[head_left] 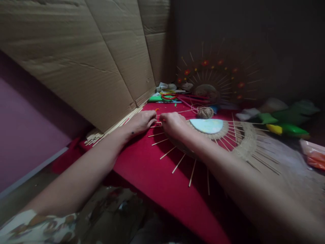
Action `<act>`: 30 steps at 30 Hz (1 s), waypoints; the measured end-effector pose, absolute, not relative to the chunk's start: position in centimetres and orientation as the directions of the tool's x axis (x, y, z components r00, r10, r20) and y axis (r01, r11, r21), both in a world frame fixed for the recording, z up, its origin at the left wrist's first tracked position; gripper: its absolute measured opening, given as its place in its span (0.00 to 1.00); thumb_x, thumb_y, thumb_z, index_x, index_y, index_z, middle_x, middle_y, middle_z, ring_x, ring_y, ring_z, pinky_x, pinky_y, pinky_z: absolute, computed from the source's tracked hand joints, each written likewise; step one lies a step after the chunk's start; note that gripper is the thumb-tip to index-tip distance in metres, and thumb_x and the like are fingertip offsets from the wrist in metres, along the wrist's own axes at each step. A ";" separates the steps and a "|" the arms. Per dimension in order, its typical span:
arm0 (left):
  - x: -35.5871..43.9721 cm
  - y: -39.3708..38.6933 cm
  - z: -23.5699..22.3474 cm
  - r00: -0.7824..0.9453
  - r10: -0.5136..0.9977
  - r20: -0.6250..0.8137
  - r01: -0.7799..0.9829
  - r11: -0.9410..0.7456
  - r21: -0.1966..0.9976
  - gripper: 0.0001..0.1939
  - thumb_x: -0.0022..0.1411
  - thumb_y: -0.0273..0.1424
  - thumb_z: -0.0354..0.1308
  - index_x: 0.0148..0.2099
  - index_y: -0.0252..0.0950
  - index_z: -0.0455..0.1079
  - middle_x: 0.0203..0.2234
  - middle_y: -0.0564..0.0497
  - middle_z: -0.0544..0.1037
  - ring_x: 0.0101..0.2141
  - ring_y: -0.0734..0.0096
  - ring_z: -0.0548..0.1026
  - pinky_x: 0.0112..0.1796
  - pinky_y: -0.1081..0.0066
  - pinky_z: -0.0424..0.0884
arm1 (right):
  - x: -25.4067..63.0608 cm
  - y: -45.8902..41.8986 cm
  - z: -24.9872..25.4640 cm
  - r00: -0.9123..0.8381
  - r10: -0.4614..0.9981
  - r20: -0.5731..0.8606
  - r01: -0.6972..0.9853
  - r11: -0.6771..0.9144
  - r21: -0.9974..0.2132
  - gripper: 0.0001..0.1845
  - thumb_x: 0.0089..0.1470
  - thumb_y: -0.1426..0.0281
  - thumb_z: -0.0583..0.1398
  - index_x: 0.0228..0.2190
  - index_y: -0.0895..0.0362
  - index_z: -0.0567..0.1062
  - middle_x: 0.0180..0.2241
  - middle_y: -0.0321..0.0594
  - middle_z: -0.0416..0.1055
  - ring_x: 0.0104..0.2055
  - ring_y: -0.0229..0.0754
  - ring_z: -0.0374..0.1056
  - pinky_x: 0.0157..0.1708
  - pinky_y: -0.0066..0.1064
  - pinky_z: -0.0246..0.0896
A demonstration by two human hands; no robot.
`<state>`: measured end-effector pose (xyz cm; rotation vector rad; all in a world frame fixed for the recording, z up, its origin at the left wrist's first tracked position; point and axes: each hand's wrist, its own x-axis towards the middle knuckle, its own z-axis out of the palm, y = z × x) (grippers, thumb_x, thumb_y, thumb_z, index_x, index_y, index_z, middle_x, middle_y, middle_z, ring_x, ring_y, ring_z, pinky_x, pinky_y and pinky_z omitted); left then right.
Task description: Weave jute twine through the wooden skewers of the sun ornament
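On a red cloth-covered table point(152, 169) lies a round woven piece point(243, 142) with thin wooden sticks radiating from it and a pale blue disc point(208, 125) at its middle. My left hand point(142, 122) and my right hand point(174, 123) meet at the left rim of this piece, both with fingers curled in a pinch around the stick ends and twine there. What exactly the fingertips hold is too small to tell. A ball of twine point(205, 112) sits just behind the piece.
A large cardboard sheet point(88, 57) leans along the left, with a bundle of loose sticks point(111, 130) at its foot. At the back stand a finished sunburst decoration with red dots point(215, 76), scissors and pens point(167, 97). Green and yellow items point(286, 127) lie at right.
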<state>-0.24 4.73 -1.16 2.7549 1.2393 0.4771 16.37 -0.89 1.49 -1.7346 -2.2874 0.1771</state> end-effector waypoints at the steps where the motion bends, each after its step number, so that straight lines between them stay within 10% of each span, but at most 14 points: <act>1: -0.2 4.7 -1.2 0.621 0.744 0.246 0.720 -0.666 0.197 0.07 0.63 0.30 0.50 0.36 0.35 0.68 0.28 0.49 0.74 0.28 0.70 0.68 0.30 0.72 0.61 | 16.2 -0.4 1.4 -0.242 0.958 0.152 0.931 0.274 -0.243 0.16 0.57 0.73 0.52 0.41 0.55 0.78 0.39 0.50 0.77 0.40 0.49 0.71 0.35 0.35 0.60; 17: -2.2 5.9 -0.4 0.722 0.669 0.176 0.648 -0.743 0.167 0.05 0.58 0.29 0.55 0.32 0.34 0.70 0.28 0.51 0.73 0.30 0.72 0.69 0.34 0.74 0.64 | 15.8 0.5 -1.3 -0.337 0.917 0.212 0.939 0.345 0.000 0.18 0.63 0.69 0.45 0.44 0.57 0.72 0.44 0.49 0.70 0.43 0.49 0.71 0.34 0.36 0.66; 30: -4.0 6.2 0.7 0.636 0.763 0.114 0.718 -0.640 0.273 0.06 0.55 0.30 0.57 0.31 0.33 0.74 0.32 0.49 0.76 0.33 0.72 0.72 0.38 0.72 0.66 | 15.5 0.0 -1.1 -0.300 0.937 0.180 0.951 0.309 -0.026 0.19 0.64 0.71 0.44 0.46 0.57 0.71 0.47 0.51 0.68 0.45 0.49 0.69 0.36 0.38 0.66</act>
